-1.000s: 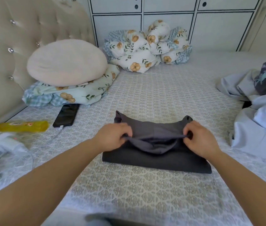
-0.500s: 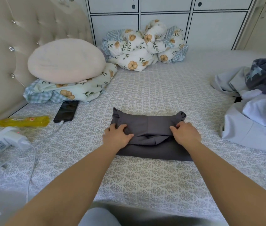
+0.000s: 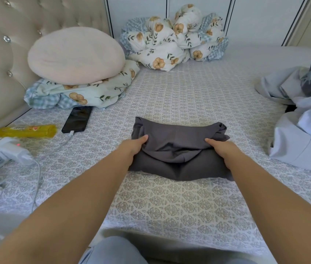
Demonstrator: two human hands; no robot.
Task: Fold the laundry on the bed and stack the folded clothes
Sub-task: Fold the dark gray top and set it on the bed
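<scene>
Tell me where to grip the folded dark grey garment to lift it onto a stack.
Probably by the two short side edges of the folded dark grey garment, one hand from each side, fingers slid under the bottom layer. The loose top flap sags in the middle, so thumbs should pin it on top.

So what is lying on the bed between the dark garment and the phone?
Nothing: in the head view only bare patterned sheet lies between the grey garment and the phone. The phone's white cable runs off toward the left.
</scene>
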